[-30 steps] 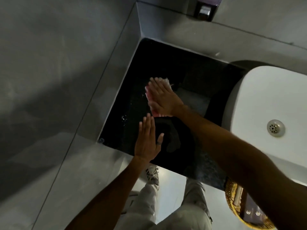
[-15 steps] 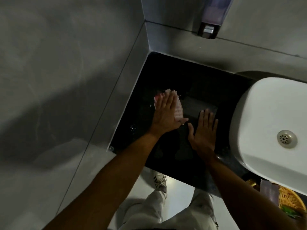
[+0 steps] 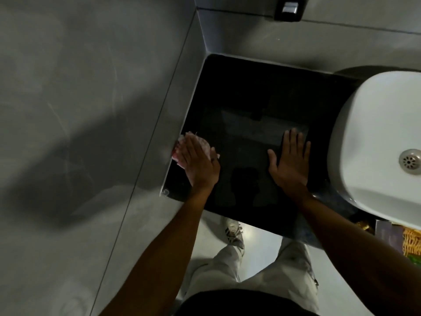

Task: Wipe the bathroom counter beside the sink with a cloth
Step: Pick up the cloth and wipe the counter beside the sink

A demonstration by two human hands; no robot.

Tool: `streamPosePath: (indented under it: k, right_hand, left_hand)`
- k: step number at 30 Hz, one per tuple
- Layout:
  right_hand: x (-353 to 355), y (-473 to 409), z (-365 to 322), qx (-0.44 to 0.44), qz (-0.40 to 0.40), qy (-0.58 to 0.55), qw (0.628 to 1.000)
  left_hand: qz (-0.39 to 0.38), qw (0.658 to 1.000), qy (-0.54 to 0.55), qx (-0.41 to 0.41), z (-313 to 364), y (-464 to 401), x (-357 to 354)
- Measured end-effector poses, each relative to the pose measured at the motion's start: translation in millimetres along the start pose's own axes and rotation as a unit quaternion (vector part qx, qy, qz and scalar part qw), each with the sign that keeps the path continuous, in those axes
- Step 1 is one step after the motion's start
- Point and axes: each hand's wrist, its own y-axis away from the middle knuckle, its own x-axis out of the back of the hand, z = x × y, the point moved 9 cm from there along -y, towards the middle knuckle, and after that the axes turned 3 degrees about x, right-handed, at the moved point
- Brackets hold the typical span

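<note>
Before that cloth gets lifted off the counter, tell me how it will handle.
The cloth will probably go limp: it lies crumpled flat under the left hand. Frayed edges suggest thin, light fabric. On the glossy black counter it likely slides easily.

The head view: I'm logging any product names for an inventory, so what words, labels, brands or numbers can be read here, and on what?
None can be read.
Wall dispenser: no legible marking.
Items under the sink at the lower right: too dark and blurred to read.
Cloth, counter: no text.
</note>
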Motion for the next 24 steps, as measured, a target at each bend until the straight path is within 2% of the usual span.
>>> streamPosePath:
  k: [11, 13, 17, 20, 21, 22, 23, 24]
  right_hand:
    - [7, 7, -5, 0.016, -0.040, 0.000, 0.999]
    - [8, 7, -6, 0.015, -0.061, -0.008, 0.998]
    - [8, 9, -6, 0.004, -0.117, -0.087, 0.989]
    - [10, 28, -14, 0.029, -0.137, -0.167, 0.976]
    - [12, 37, -19, 0.042, -0.137, -0.195, 0.970]
    - [14, 47, -26, 0.058, -0.133, -0.219, 0.965]
    - [18, 56, -33, 0.075, -0.126, -0.237, 0.960]
    - [22, 64, -42, 0.090, -0.121, -0.258, 0.954]
  left_hand:
    - [-0.012, 0.995, 0.040, 0.091, -55, 90, -4]
    - [-0.021, 0.996, 0.042, 0.072, -59, 109, -3]
    - [-0.071, 0.997, -0.024, -0.006, -79, 147, -11]
    - [-0.073, 0.996, 0.056, -0.017, -103, 174, -11]
    - [-0.088, 0.989, 0.118, 0.009, -115, 181, -12]
    - [-0.111, 0.966, 0.223, 0.067, -131, 186, -14]
    - [-0.137, 0.917, 0.344, 0.147, -146, 192, -18]
    - [-0.177, 0.846, 0.451, 0.221, -154, 198, -25]
